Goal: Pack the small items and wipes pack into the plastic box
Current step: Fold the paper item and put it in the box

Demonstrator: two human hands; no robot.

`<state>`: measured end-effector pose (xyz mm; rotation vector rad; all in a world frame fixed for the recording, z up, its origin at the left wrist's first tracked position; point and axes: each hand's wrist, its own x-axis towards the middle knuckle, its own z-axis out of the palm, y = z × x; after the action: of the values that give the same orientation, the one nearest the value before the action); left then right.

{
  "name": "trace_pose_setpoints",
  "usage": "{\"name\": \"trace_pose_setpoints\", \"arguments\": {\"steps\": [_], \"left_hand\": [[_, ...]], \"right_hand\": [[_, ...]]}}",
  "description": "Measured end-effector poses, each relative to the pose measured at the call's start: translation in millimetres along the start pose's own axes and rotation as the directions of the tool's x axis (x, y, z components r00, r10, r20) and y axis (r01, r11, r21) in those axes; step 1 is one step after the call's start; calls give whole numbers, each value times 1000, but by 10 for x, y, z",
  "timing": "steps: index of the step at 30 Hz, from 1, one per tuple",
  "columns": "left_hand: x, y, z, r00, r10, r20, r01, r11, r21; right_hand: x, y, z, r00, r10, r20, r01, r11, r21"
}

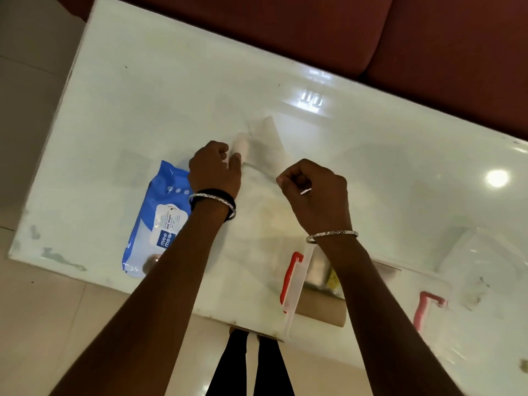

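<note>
- Glossy white tabletop [143, 95] fills the head view, with dark red upholstery [371, 30] beyond its far edge and pale floor tiles on the near side.
- Left hand [214, 170] is curled nearly shut, thumb and forefinger pinching the edge of a thin, translucent white sheet or pouch [268, 141] — it is blurred, so what exactly it is cannot be told.
- Right hand [314, 187] is also closed into a loose fist, fingertips pinched on the same pale material at its nearer corner; a small white sliver shows against the knuckles.
- Blue-and-white soft plastic pack of wet wipes [154, 218] lies flat on the table just beside the left wrist, partly under the forearm, and is not yet in the box.
- Clear plastic box with red latch handles [294, 284] sits at the near table edge under the right forearm; some small items, one yellowish, appear to lie inside it.
- Judging by this, the small-item stage is in hand — the pale piece is being held or spread between both hands.
- Next move likely calls for carrying it back to the box, then freeing a hand for the wipes pack.
</note>
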<state>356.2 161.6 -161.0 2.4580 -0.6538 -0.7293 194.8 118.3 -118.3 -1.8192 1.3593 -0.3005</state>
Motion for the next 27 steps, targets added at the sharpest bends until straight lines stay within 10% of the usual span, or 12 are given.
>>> {"name": "trace_pose_setpoints", "arguments": {"steps": [9, 27], "left_hand": [[223, 61, 196, 997, -1, 75, -5, 996, 84], [-1276, 412, -422, 962, 273, 8, -252, 898, -361]], "right_hand": [[37, 85, 163, 996, 57, 64, -59, 998, 25], [-684, -425, -265, 951, 308, -35, -254, 840, 479]]}}
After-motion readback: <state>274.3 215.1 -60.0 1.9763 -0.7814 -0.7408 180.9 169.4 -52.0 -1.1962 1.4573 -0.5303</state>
